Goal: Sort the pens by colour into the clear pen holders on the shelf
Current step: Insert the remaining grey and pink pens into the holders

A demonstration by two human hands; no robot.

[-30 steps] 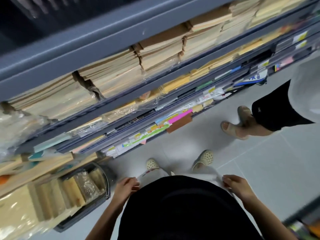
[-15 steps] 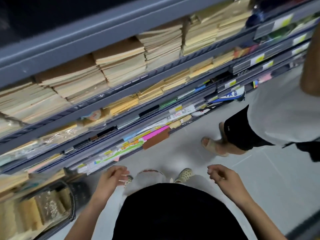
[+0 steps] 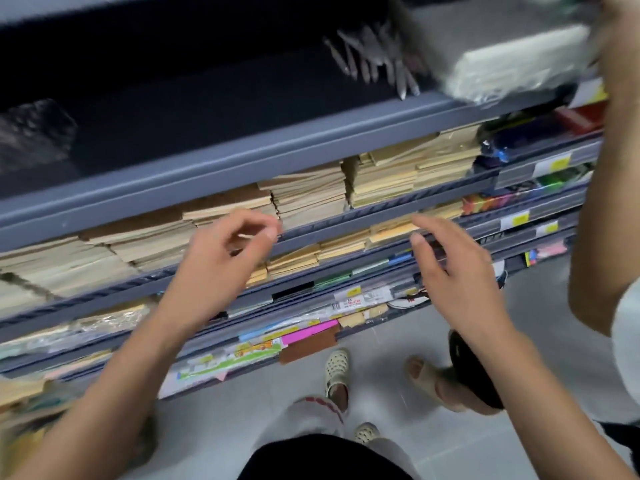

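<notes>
Grey metal shelves (image 3: 242, 161) stacked with brown paper pads (image 3: 308, 195) rise above a pale tiled floor (image 3: 530, 344). A blurred cluster of pens (image 3: 375, 62) lies on the dark top shelf, well above both hands. The left grip (image 3: 225, 247) is loosely curled and empty. The right grip (image 3: 453, 268) is wide, fingers relaxed, holding nothing. Both hover before the pads.

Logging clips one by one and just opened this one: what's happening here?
A person stands at a grey shelf unit, left hand and right hand up in front of stacked brown paper goods, both holding nothing. The pens, blurred on the top shelf, are untouched. A second person's arm reaches up at the right.
</notes>
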